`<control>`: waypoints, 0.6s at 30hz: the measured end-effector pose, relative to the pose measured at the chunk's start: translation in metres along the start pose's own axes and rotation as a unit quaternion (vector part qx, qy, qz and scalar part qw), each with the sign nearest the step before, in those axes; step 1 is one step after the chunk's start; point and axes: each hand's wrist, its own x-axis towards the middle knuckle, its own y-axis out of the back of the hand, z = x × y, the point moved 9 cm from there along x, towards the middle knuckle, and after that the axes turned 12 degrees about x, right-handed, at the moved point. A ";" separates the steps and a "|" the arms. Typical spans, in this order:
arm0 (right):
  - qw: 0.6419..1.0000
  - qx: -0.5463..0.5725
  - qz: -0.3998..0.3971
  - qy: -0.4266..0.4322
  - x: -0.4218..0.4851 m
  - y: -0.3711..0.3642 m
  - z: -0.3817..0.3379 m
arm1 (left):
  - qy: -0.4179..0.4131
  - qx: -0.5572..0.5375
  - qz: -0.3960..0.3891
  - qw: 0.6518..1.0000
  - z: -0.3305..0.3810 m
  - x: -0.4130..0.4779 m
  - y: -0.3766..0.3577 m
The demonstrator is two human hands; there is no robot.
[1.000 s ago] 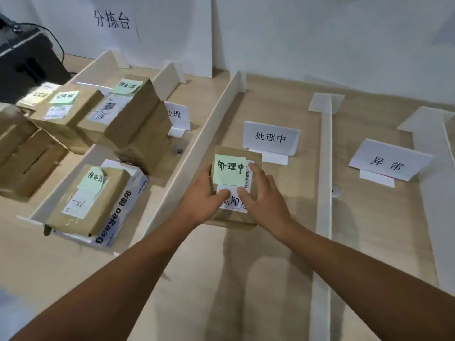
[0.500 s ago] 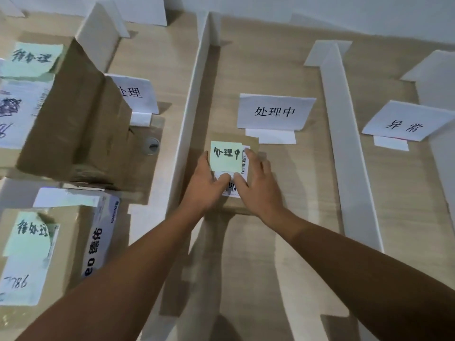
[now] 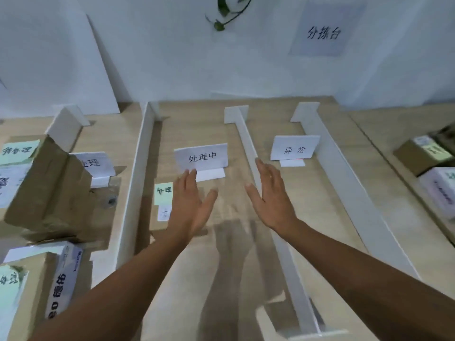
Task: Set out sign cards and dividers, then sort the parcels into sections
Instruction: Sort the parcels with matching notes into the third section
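while over parcel (image 3: 163, 205), left hand (image 3: 190, 205) flat

Ahead of you a white wall (image 3: 172, 57) rises behind the pale wood surface (image 3: 197, 126). A leafy sprig (image 3: 222, 11) hangs near a paper notice (image 3: 322, 33).

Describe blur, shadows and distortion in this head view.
Head view: the left hand, right hand and green note are motion-smeared; the middle sign card is legible; soft arm shadows fall on the table beneath the wrists; the wide lens splays the dividers outward.
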 end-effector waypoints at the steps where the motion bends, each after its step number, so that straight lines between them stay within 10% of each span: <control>1: 1.000 -0.001 0.018 0.005 -0.012 0.035 0.006 | -0.019 -0.002 -0.003 1.000 0.030 -0.008 -0.008; 18: 0.970 -0.070 0.218 -0.086 -0.357 0.528 0.226 | -0.333 -0.059 -0.105 0.935 0.512 -0.292 -0.276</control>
